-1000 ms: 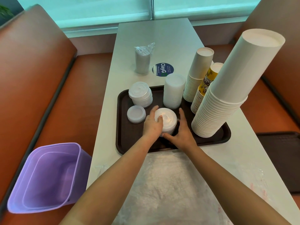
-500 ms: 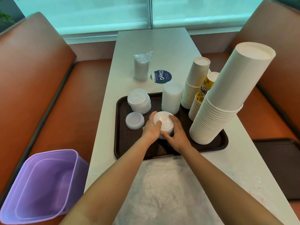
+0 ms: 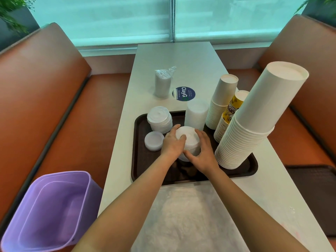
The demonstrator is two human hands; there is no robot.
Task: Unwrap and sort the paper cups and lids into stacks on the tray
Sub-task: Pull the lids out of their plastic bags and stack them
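Observation:
A dark brown tray (image 3: pixel 145 171) lies on the white table. At its middle, my left hand (image 3: pixel 171 142) and my right hand (image 3: pixel 203 153) grip a short stack of white lids (image 3: pixel 189 138) from both sides. Behind it stand a stack of white lids (image 3: pixel 159 118), a tall stack of translucent lids (image 3: pixel 197 113) and a small flat stack of clear lids (image 3: pixel 154 140). On the tray's right stand a tall stack of white paper cups (image 3: pixel 254 124), a smaller stack of white cups (image 3: pixel 222 99) and a stack of yellow printed cups (image 3: pixel 231 110). A wrapped stack of lids (image 3: pixel 162 84) stands on the table beyond the tray.
A purple bin (image 3: pixel 49 210) sits on the orange bench at lower left. Crumpled clear plastic wrap (image 3: pixel 185 215) lies on the table in front of the tray. A second dark tray (image 3: pixel 316 193) rests on the right bench. A round blue sticker (image 3: pixel 183 93) marks the table.
Both hands stay around the short white lid stack. My right hand has closed in more tightly on it. The camera has tilted up a little.

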